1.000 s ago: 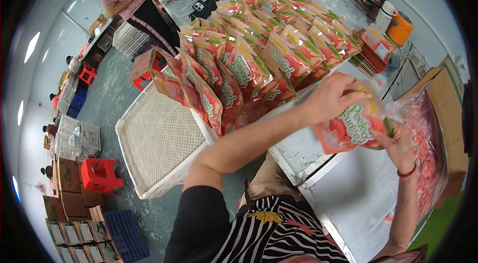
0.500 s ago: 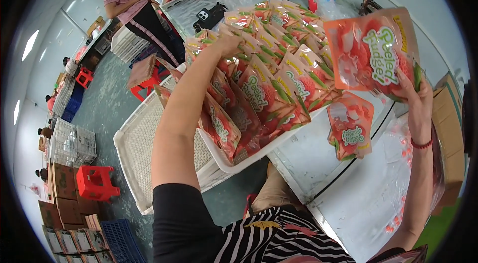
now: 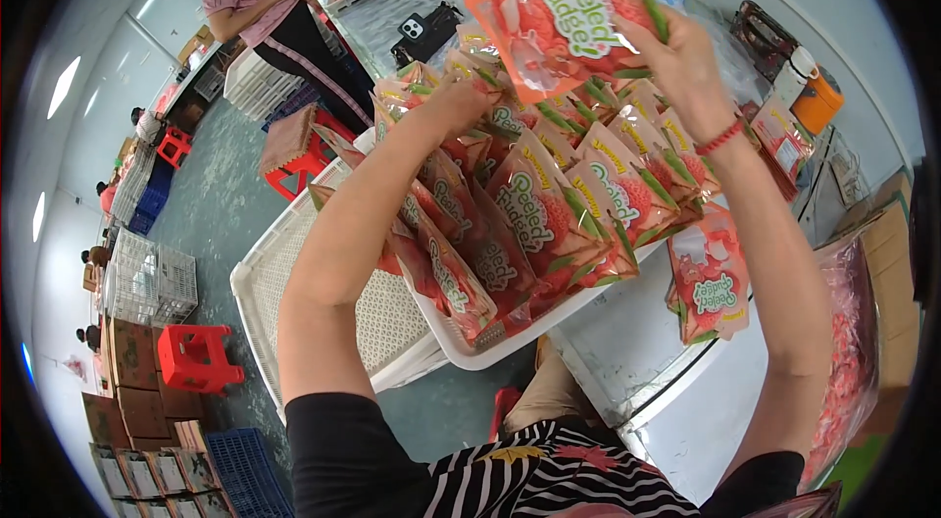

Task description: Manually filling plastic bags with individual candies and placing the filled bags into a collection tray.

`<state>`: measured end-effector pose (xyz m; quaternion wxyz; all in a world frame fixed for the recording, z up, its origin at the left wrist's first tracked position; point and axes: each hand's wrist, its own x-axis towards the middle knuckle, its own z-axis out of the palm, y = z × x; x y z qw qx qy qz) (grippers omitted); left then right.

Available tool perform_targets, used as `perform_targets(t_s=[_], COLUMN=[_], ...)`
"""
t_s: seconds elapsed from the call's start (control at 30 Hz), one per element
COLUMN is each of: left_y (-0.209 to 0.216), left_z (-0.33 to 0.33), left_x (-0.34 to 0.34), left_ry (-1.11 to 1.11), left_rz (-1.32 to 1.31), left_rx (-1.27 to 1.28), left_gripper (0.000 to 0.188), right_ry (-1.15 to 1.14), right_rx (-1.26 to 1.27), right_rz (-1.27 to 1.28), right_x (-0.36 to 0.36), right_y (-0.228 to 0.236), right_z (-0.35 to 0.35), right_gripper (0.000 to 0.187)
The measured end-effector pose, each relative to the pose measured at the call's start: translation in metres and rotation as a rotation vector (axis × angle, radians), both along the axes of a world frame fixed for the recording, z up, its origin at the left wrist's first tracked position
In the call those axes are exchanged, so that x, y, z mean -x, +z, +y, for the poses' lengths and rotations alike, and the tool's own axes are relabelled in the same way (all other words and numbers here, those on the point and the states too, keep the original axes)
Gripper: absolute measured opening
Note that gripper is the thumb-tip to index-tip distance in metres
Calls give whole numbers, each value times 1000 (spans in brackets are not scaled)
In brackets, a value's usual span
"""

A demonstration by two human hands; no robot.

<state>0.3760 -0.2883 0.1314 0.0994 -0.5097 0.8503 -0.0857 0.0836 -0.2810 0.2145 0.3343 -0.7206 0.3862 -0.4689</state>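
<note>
Gripped in the right hand (image 3: 691, 72), one raised pouch (image 3: 564, 13), above a white tray (image 3: 480, 358) of over a dozen pouches (image 3: 529, 206). Beside it on the bench (image 3: 701, 405), at least one loose pouch (image 3: 711, 278). Left hand (image 3: 459, 106) among farther pouches, grip impossible to tell. Beyond, one phone (image 3: 413, 27).

Red/peach/green pkt (image 3: 559, 13), wht tray (image 3: 469, 360), blk/wht striped top (image 3: 534, 481)

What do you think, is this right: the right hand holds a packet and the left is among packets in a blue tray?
Nearly, but the head view shows the tray is white, not blue. The right hand holds a packet, and the left hand is among packets.
</note>
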Motion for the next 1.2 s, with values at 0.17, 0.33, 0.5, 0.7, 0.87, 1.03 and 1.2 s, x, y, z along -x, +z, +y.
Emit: perform_targets(t_s=[0.17, 0.33, 0.5, 0.7, 0.87, 1.03, 1.2], left_y=[20, 26, 28, 5, 23, 85, 8], left_z=[20, 36, 38, 22, 47, 114, 203], left_x=[-22, -42, -43, -21, -24, 94, 205], left_ry=[77, -14, -28, -116, -33, -326, -483], left_rz=[-57, 68, 127, 192, 338, 312, 714], left_rx=[-82, 48, 46, 79, 139, 598, 208], left_gripper=[15, 15, 24, 25, 43, 31, 25], right_ry=[-100, -23, -34, 166, 31, -62, -332], right_rx=[181, 300, 404, -72, 13, 224, -190], right_rz=[170, 244, 495, 567, 505, 124, -77], right_x=[-38, -78, -123, -125, -83, 64, 178], right_y=[-21, -63, -116, -155, -66, -55, -120], right_z=[-20, -42, -26, -45, 2, 16, 114], right_gripper=[31, 38, 32, 41, 40, 25, 23])
